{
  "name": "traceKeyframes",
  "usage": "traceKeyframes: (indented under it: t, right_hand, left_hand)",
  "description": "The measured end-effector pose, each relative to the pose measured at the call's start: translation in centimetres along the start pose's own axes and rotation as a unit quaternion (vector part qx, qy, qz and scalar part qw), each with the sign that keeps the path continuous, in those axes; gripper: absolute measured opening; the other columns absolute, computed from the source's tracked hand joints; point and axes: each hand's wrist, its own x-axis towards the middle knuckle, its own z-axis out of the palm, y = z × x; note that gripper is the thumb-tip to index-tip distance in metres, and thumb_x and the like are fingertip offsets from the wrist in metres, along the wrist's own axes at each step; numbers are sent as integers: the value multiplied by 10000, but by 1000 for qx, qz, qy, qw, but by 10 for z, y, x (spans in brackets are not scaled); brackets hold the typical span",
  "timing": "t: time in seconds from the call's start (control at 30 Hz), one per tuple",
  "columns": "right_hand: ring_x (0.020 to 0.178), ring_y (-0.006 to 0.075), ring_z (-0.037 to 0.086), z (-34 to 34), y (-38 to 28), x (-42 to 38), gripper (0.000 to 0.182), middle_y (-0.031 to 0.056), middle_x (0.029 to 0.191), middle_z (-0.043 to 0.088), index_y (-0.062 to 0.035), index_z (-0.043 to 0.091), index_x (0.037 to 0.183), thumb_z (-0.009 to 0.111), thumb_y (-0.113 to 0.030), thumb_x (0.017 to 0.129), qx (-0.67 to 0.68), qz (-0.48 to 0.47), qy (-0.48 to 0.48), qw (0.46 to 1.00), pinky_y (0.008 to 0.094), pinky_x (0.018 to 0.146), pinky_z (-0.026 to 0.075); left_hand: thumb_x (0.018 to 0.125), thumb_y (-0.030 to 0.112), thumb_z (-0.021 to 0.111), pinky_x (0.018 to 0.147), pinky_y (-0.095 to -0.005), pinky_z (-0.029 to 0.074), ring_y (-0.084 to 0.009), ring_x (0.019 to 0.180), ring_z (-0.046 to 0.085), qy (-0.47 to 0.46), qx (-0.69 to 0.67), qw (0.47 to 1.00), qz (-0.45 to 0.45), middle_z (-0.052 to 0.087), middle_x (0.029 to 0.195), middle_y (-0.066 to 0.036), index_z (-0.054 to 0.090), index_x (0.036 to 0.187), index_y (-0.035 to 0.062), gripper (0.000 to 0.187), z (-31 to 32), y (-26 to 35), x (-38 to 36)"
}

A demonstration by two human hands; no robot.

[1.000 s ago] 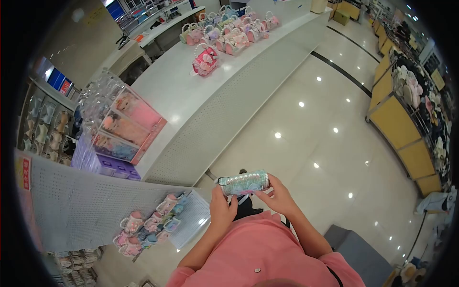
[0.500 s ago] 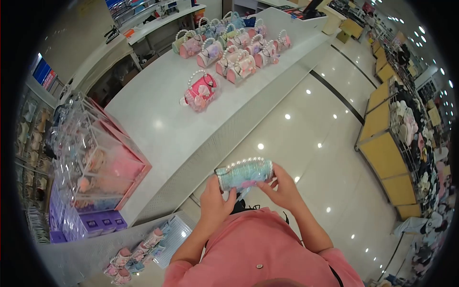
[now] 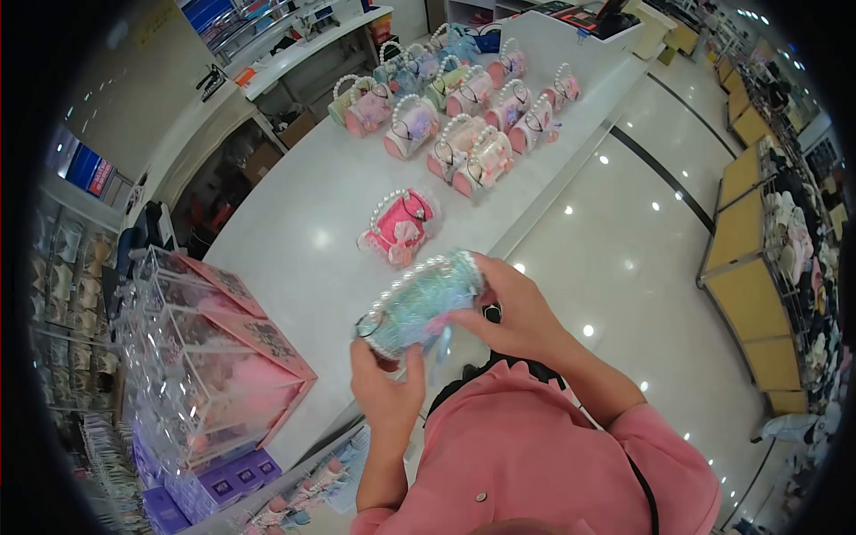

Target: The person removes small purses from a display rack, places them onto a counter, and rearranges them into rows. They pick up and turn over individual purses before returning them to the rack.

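Observation:
Between my two hands is a small light-blue handbag, shaped like a cylinder, with a pearl handle along its upper side and a pink and pale-blue trim below. My left hand grips its left end, thumb in front. Around the right end my right hand is closed, its thumb pressing the front near the pink trim. The bag is tilted, right end higher, over the counter's edge. Just beyond it a bright pink handbag with a pearl handle and bows sits on the white counter.
Several pastel handbags with pearl handles stand grouped farther back on the counter. Clear display boxes with pink panels stand at the left, above purple boxes. Yellow-sided racks of goods line the right, across the shiny floor.
Both hands have carried the light-blue handbag forward from above the floor to the counter's edge, close to the pink handbag. The bag has tilted. My view has shifted too.

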Motion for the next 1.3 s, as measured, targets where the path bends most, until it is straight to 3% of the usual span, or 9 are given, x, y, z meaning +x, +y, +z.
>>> traceKeyframes:
  t: [0.13,0.27,0.4,0.5,0.6,0.87,1.07,1.17,1.3]
  right_hand:
    - [865,301,644,5,14,65,676,162,1058,634,19,497,1376,787,-272,840,22,-93,-15,995,393,782,526]
    - [877,295,651,-4,27,135,661,151,1038,622,16,510,1365,785,-290,847,12,-151,-34,988,385,789,530]
    - [889,310,646,-14,49,198,647,157,1015,608,14,518,1357,751,-351,876,19,-173,-53,983,399,801,525]
    - [936,336,645,-8,76,239,643,172,1047,622,9,523,1357,725,-384,891,19,-173,-59,983,416,832,520]
    - [954,360,648,-3,97,269,627,191,1071,629,9,531,1350,716,-384,897,32,-141,-80,986,424,833,524]
    - [901,269,674,59,156,309,569,185,1105,670,-2,536,1362,705,-331,930,92,-1,-192,977,382,798,542]
    - [890,258,685,86,195,321,585,192,1110,686,2,519,1381,706,-298,915,7,46,-209,977,370,804,542]
    - [971,389,672,94,208,322,535,253,1086,669,5,528,1286,693,-302,880,-2,66,-202,977,459,856,523]
    - [983,408,664,106,230,328,551,264,1083,666,7,505,1313,691,-272,876,-4,81,-205,975,468,856,520]
  left_hand:
    - [800,98,777,627,-314,464,-182,701,561,106,-5,994,11,590,890,-95,548,1121,-16,410,11,-7,44]
    - [873,58,724,664,-267,511,-152,818,608,158,-47,986,16,606,990,-102,510,1254,-36,447,29,-4,95]
    - [939,40,674,784,-248,514,-139,962,640,135,-11,991,6,614,1159,-124,469,1309,-29,429,44,-10,146]
    - [941,30,663,825,-268,517,-144,977,632,142,-38,989,-4,619,1159,-141,465,1324,-34,436,65,-15,184]
    - [935,36,675,818,-278,526,-148,955,635,132,-31,989,-53,628,1151,-137,475,1320,-29,438,80,-30,211]
    - [897,82,714,729,-295,537,-158,850,635,125,-1,982,-144,647,1041,-123,539,1254,-47,418,96,-108,244]
    - [894,97,714,724,-314,539,-190,814,661,78,-18,979,-186,674,1035,-140,546,1197,-47,375,118,-158,260]
    - [894,89,709,741,-318,543,-197,821,666,76,-73,976,-189,670,1043,-152,535,1190,-51,371,129,-168,263]
    - [897,86,706,755,-327,551,-211,843,675,70,-84,981,-161,656,1068,-159,528,1213,-54,389,137,-185,272]
